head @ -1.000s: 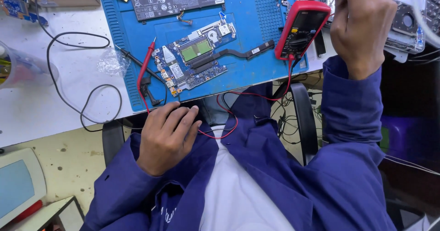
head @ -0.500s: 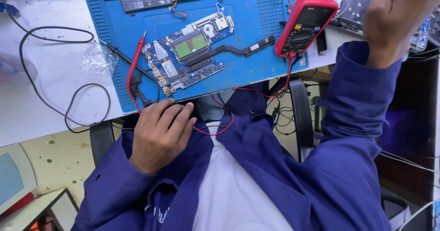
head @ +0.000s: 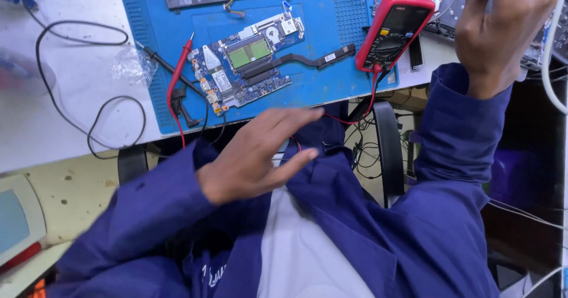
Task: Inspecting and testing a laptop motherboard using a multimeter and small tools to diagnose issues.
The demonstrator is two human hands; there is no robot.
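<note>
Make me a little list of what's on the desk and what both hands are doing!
Left hand: open, fingers spread, held over the lap near the desk edge, holding nothing
Right hand: raised at the desk's far side, closed; what it grips is cut off
Blue mat: lies on the white desk
Circuit board: flat on the mat
Red multimeter: on the mat's right edge
Red probe: lies on the mat, left of the board

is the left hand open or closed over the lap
Open: the left hand is spread flat with fingers extended above the blue jacket, holding nothing. It is motion-blurred.
</note>
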